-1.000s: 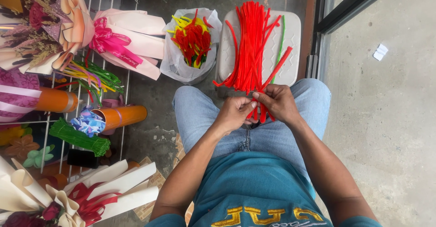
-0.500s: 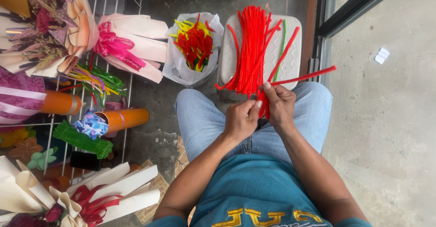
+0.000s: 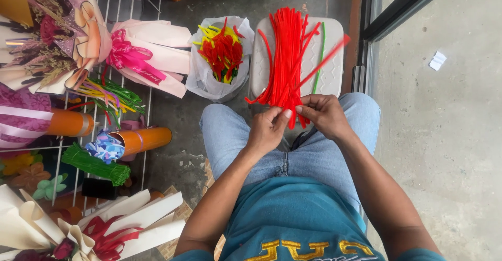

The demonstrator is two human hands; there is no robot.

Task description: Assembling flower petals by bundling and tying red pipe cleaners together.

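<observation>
Red pipe cleaner [image 3: 325,58] is pinched at its lower end between both hands above the lap, its free end angled up-right over the white tray [image 3: 330,75]. Left hand [image 3: 269,129]: fingers [image 3: 286,113] closed on the stem. Right hand [image 3: 325,113]: fingers curled together around it. Red bundle [image 3: 285,57] is seen lying on the tray, just beside the bag of mixed stems [image 3: 222,52].

Bare forearms, no sleeves past the elbow, no watch or rings in view. Left hand [image 3: 269,130] and right hand [image 3: 325,116] ungloved, one long pale thumbnail. Teal short-sleeved shirt with yellow lettering on the chest. Faded light-blue jeans, dark zipper fly.
</observation>
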